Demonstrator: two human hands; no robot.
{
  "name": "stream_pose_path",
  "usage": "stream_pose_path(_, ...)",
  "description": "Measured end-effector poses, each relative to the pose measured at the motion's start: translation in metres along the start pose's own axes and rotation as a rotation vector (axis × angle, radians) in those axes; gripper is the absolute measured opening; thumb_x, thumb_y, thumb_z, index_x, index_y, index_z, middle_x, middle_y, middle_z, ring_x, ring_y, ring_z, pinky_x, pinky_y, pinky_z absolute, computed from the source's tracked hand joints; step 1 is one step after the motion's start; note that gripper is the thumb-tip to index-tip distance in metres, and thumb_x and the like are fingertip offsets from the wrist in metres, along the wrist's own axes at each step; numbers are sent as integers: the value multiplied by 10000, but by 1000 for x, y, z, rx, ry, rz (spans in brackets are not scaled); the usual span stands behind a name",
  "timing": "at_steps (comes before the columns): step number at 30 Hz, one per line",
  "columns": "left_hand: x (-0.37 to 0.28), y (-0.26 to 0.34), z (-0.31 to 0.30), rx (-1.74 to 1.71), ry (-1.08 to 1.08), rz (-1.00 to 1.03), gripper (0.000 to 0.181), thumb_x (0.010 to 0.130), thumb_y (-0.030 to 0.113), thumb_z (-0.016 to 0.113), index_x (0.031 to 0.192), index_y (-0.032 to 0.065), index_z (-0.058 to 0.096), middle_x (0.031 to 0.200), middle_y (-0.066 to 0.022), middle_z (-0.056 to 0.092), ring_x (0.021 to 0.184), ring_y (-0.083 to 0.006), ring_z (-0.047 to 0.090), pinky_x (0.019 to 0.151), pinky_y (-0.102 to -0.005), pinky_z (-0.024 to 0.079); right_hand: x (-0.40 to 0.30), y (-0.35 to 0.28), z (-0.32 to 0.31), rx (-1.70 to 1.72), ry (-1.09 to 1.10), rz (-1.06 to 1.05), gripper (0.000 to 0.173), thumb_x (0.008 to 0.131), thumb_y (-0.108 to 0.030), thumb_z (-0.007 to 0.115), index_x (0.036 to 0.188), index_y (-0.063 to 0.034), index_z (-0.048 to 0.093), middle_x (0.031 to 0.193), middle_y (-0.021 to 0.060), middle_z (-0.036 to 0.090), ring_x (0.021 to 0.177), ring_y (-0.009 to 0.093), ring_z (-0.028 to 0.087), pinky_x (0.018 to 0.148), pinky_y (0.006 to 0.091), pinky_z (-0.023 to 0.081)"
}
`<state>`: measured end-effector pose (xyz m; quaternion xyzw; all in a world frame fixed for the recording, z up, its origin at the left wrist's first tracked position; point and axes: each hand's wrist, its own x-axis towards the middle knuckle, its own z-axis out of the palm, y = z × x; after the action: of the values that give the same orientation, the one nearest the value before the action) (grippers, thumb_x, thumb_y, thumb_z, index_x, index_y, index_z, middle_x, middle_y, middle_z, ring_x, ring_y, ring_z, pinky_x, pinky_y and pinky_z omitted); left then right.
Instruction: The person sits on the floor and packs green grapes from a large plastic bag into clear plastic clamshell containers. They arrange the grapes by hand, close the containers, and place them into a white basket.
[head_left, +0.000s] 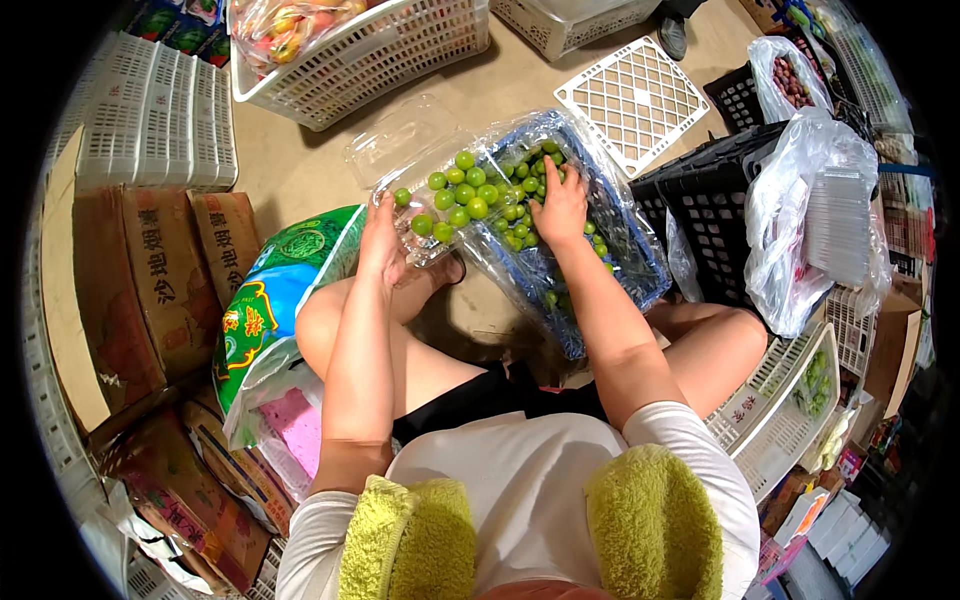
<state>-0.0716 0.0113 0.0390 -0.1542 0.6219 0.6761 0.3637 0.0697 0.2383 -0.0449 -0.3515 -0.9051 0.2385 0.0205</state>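
Observation:
My left hand (381, 244) grips the near left side of a clear plastic clamshell container (420, 256), whose lid (409, 139) lies folded back on its far side. Loose green grapes (466, 193) cover part of its bottom. To its right, touching it, is a blue plastic crate (643, 271) lined with clear plastic film (499, 281). More loose green grapes (517, 225) lie inside, mostly towards the far end. My right hand (562, 204) reaches into this crate, fingers spread over the grapes. Its fingertips touch them; whether it holds any is hidden.
A white crate of bagged fruit (367, 67) stands ahead. A white lattice panel (637, 105) lies on the floor. At right, a black crate (697, 202) carries a bag of stacked clear containers (840, 225). Cardboard boxes (161, 270) and a green printed bag (292, 262) are left.

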Motion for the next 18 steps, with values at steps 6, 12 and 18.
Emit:
stream_pose_path(6, 2, 0, 2, -97, -39, 29, 513, 1011, 336, 460, 1452, 170, 258, 1296, -153, 461, 1091, -253, 567, 825, -422, 535, -17, 13, 8, -161, -121, -156, 822, 708, -334, 815, 1411, -253, 395, 1466, 144, 329, 1337, 383, 339, 1078, 519, 340)
stream_pose_path(12, -2, 3, 10, -111, -51, 61, 493, 1017, 314, 448, 1448, 141, 282, 1246, -146, 493, 1112, -262, 540, 894, -425, 505, -17, 1, 13, -82, -329, -189, 717, 725, -432, 785, 1357, -305, 470, 1471, 125, 324, 1355, 398, 308, 1096, 589, 280)
stream_pose_path(18, -4, 2, 9, -94, -32, 48, 485, 1018, 326, 445, 1457, 174, 303, 1231, -131, 506, 1116, -249, 538, 923, -419, 476, -33, 13, -4, -210, -448, -191, 648, 755, -429, 747, 1340, -296, 501, 1436, 137, 354, 1290, 399, 382, 1023, 592, 361)
